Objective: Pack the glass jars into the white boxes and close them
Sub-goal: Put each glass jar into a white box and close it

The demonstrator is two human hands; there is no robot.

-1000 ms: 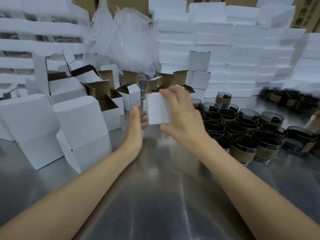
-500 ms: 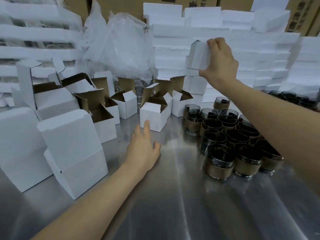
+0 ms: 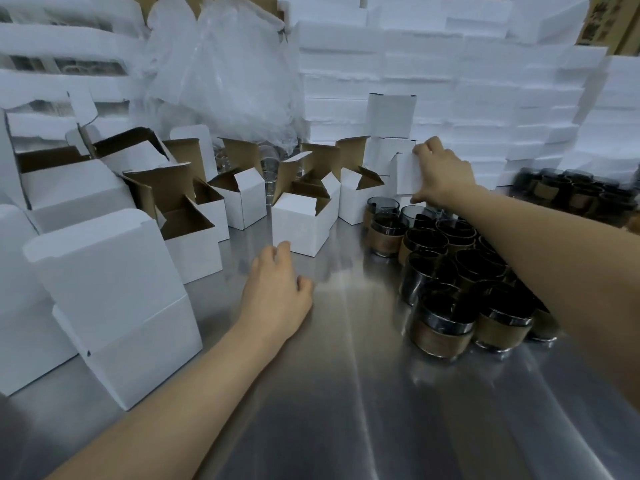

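My right hand (image 3: 441,176) grips a closed white box (image 3: 403,178), held at the foot of a short stack of closed white boxes (image 3: 391,116) at the back. Just below it stands a cluster of dark glass jars (image 3: 446,306) with brown paper bands, under my right forearm. Resting on the steel table (image 3: 346,393) is my left hand (image 3: 277,292), fingers loosely apart and holding nothing. An open white box (image 3: 301,220) with its brown inside flaps up sits right in front of that hand's fingertips.
More open white boxes (image 3: 194,233) stand in a row to the left. Larger closed white cartons (image 3: 110,296) fill the near left. Crumpled clear plastic (image 3: 221,64) and a wall of white foam slabs (image 3: 502,98) back the table. More jars (image 3: 571,192) sit far right.
My right hand has come down from high at the stack with the closed box to the stack's foot. My left hand stays on the table.
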